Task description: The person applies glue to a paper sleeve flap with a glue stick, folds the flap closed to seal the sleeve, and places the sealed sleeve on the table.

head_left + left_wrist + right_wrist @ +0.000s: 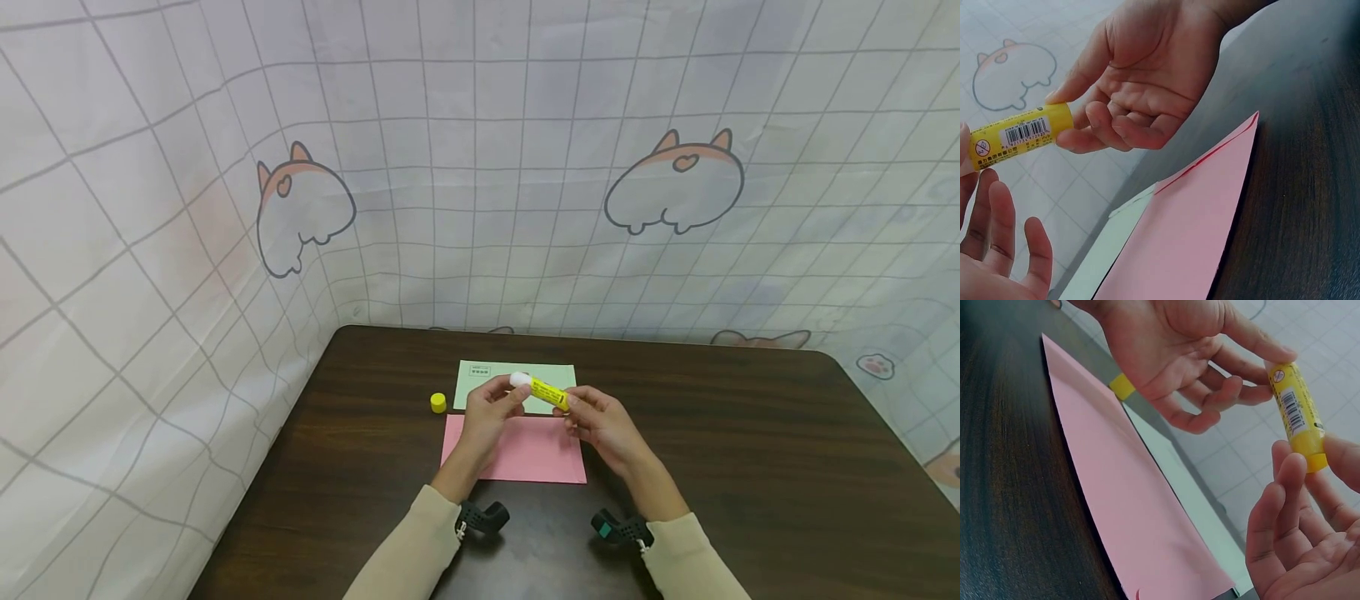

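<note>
Both hands hold a yellow glue stick [550, 393] between them, above the papers. The thumb and fingers of my left hand [483, 417] pinch its white end. My right hand [607, 429] pinches the opposite, yellow base, shown in the right wrist view, where the label and barcode of the glue stick [1294, 409] face the camera. Its yellow cap [438, 403] stands apart on the table, left of the papers. Below the hands lies a pink envelope-like sheet [532, 454], with a pale green envelope-like sheet [468, 385] just beyond it, bearing small print at its top left.
The dark wooden table [750, 458] extends to both sides of the papers. A white gridded curtain [480, 167] with cartoon animals hangs behind and along the left. Black bands [480, 517] with small devices sit on both wrists.
</note>
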A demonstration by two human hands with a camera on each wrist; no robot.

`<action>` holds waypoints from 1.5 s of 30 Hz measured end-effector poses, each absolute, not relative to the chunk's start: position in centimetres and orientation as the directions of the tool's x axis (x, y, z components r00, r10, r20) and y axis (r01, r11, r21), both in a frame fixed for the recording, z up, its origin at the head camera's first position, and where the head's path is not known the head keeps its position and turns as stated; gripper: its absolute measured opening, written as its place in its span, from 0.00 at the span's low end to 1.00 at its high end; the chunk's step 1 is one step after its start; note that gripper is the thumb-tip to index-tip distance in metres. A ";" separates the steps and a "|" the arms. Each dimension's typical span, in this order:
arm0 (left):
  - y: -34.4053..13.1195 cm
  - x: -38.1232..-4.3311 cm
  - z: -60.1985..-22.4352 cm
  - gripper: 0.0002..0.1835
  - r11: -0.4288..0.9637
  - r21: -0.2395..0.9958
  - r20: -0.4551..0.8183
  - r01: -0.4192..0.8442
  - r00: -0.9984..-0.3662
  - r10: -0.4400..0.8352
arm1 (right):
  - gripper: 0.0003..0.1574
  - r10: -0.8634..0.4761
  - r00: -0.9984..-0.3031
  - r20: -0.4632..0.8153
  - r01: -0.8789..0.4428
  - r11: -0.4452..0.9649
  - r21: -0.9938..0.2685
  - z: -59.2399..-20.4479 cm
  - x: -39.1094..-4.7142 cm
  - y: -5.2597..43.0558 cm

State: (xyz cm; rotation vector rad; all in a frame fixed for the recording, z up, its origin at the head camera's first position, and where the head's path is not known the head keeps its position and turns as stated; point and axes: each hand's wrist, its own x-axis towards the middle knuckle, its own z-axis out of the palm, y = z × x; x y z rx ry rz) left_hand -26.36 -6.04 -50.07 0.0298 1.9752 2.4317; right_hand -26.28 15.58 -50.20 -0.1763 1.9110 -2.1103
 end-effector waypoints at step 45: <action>-6.1 -26.1 -49.8 0.24 -0.250 0.968 -0.029 -0.034 -0.999 0.024 | 0.28 -0.221 -0.973 -0.062 0.060 0.019 -0.998 -49.6 -25.9 15.4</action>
